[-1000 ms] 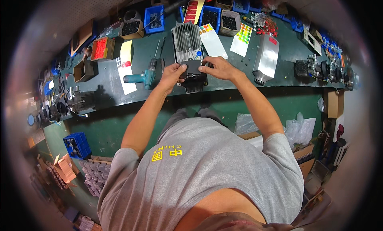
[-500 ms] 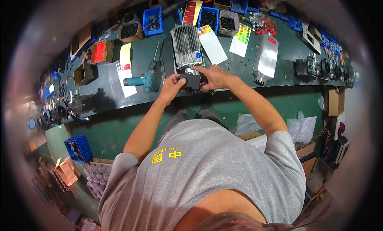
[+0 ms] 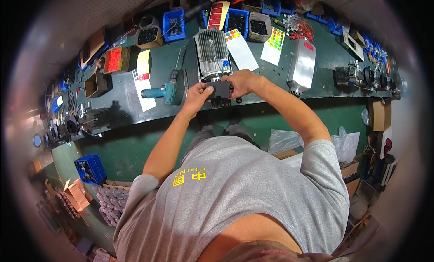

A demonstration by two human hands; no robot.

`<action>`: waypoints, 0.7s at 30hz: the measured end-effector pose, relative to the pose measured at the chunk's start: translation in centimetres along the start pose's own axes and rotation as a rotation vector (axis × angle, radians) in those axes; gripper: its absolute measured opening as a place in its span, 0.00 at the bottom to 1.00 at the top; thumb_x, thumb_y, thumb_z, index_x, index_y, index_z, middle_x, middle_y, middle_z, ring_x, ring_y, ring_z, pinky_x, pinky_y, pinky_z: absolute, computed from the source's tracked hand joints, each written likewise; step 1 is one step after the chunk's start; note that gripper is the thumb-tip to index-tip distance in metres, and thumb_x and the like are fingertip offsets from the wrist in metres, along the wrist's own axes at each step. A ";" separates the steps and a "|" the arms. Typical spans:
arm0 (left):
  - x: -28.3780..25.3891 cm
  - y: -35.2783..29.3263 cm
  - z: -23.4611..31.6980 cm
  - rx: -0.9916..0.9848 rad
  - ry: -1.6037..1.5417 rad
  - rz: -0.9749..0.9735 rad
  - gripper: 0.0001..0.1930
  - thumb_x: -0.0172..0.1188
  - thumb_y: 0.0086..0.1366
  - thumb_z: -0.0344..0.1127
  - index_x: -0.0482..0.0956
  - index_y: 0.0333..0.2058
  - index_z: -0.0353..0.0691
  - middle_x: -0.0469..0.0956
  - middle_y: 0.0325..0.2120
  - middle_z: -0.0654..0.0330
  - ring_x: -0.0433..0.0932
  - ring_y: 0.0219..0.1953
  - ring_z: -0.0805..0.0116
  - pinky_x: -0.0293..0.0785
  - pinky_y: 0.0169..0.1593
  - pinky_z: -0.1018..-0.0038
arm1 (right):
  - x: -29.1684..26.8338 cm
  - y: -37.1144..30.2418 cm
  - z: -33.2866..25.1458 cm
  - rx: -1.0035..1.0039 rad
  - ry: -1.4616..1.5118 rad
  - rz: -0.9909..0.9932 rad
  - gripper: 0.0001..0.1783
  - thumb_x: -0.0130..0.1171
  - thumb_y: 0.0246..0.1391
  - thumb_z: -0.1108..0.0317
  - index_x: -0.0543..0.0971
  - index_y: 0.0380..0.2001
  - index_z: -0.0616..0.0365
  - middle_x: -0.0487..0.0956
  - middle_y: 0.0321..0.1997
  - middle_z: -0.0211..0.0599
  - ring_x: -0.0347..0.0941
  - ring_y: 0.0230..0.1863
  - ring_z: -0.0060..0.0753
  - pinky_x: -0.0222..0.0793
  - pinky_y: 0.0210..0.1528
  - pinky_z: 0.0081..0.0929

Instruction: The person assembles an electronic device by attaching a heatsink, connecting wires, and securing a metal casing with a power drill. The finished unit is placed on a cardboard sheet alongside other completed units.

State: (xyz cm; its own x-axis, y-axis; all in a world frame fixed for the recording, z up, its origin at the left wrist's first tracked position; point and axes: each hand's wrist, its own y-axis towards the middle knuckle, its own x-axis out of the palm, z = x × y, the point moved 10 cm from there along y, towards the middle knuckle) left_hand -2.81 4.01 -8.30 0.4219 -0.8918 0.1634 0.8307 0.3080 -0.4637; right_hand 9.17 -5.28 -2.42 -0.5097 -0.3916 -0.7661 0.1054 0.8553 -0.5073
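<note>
Well left of the grey finned metal housing [image 3: 213,51] stands one small brown cardboard box [image 3: 96,84]; nearer to it is one cardboard box of bright red pieces [image 3: 116,57]. Then comes one white paper sheet with a yellow strip [image 3: 147,104], and one teal-and-black power drill [image 3: 168,92] lies just left of the housing.

At the housing's near end, the left hand [image 3: 198,99] pinches the left edge of a flat, square black cover [image 3: 220,89], thumb on top; its other fingers are partly hidden. The right hand [image 3: 245,83] has its fingers bent in at the cover's right edge, beside some coloured wiring; whether they grip cover or wires, I cannot tell.

Judging by the wiring in view, the cover is probably not yet seated, and fitting and fastening seem left to do. The housing's finned body looks already assembled.

Right of the housing lie two white sheets with coloured round stickers [image 3: 272,47], then one smooth silver metal casing [image 3: 302,65]. Counted together: two hands, one cover, one finned housing, one drill, one silver casing.
</note>
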 end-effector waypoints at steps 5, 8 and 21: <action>-0.9 1.1 -0.7 -0.104 -0.029 0.105 0.16 0.65 0.68 0.45 0.80 0.41 0.36 0.80 0.30 0.65 0.76 0.29 0.78 0.75 0.32 0.79 | 1.1 1.5 2.9 -0.074 0.295 0.063 0.36 0.73 0.40 0.44 0.79 0.50 0.56 0.84 0.41 0.49 0.81 0.45 0.48 0.75 0.47 0.40; -1.9 1.8 -1.7 -0.141 -0.046 0.151 0.17 0.65 0.67 0.46 0.81 0.38 0.36 0.78 0.27 0.66 0.73 0.25 0.78 0.75 0.30 0.79 | 0.1 0.1 3.6 -0.065 0.591 0.228 0.29 0.75 0.44 0.51 0.78 0.43 0.58 0.80 0.30 0.38 0.76 0.32 0.34 0.71 0.37 0.32; -0.5 2.4 -1.3 -0.106 0.096 0.178 0.17 0.67 0.65 0.49 0.79 0.32 0.41 0.74 0.23 0.69 0.68 0.22 0.81 0.66 0.24 0.82 | 3.4 1.3 7.8 0.104 0.761 0.139 0.29 0.66 0.54 0.38 0.85 0.31 0.58 0.74 0.23 0.27 0.67 0.29 0.21 0.64 0.32 0.27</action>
State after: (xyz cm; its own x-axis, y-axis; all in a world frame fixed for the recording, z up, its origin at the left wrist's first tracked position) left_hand -1.45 4.79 -10.64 0.5180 -0.8553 -0.0102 0.7010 0.4314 -0.5679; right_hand 14.25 -8.12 -8.74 -0.9276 0.0899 -0.3626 0.2717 0.8286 -0.4895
